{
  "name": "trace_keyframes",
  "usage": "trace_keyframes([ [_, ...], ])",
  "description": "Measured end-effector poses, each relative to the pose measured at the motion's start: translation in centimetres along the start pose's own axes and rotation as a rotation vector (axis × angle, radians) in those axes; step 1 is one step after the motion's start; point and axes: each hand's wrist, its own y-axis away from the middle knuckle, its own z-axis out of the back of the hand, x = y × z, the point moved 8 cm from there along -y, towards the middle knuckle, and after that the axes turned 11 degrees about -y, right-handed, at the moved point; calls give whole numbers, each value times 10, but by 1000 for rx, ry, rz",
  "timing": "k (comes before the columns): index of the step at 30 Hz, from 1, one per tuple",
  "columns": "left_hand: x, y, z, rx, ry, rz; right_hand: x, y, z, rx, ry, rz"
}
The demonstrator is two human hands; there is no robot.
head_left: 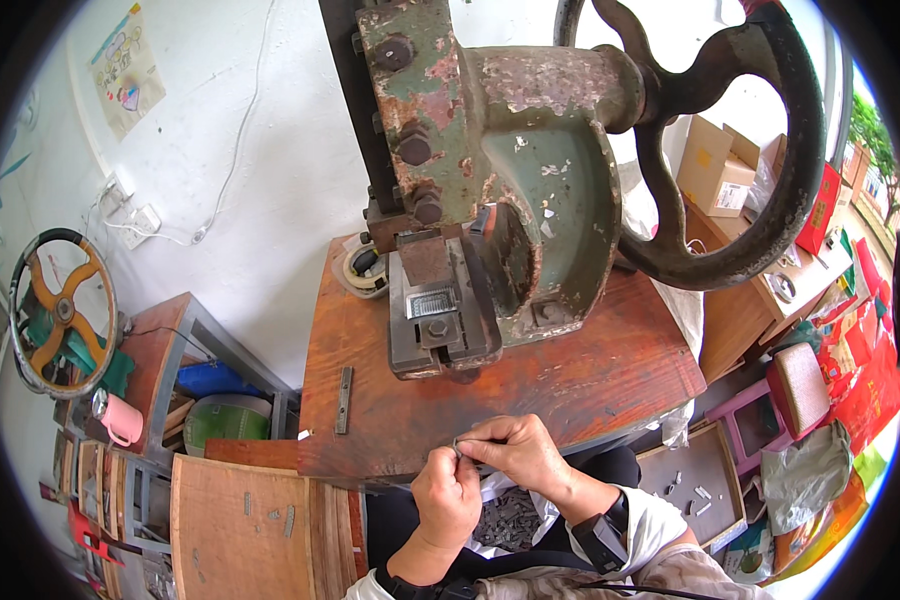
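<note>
Workbench (610, 350): scuffed reddish wood top, white wall (300, 130) on the far side
Grip: left hand (444, 505) and right hand (518, 458) both pinching a tiny greyish piece (458, 449), mostly hidden by fingers
Piece's spot: between the fingertips, at the bench's near edge
Below the hands: heap of dark bits (510, 520)
Bench top: flat metal bar (344, 400) left, chunky green press (560, 200) farther back, paint peeling
Right: shallow tray (712, 456), few loose bits
Left: wooden board (240, 560), some scraps
</note>
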Motion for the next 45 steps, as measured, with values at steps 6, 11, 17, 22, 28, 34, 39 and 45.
trace_keyframes([
  [6,-12,-3,3,-39,-157,-116,2,2,-2,-43,20,-10],
  [11,-5,-5,3,-58,-82,-55,2,0,-3,-126,8,-63],
  [17,11,-2,-3,-12,101,98,-8,0,-1,-143,-158,-86],
  [22,12,-5,-1,-66,37,48,9,3,1,-161,105,115],
  [28,-2,-10,6,-84,-91,-64,9,3,0,-117,126,89],
  [34,-7,-10,7,-73,-156,-122,5,1,-1,-92,85,12],
  [39,-10,-10,8,-62,-177,-152,3,2,0,-85,57,-7],
  [45,-11,-8,8,-52,-203,-164,5,2,0,-72,65,-3],
])
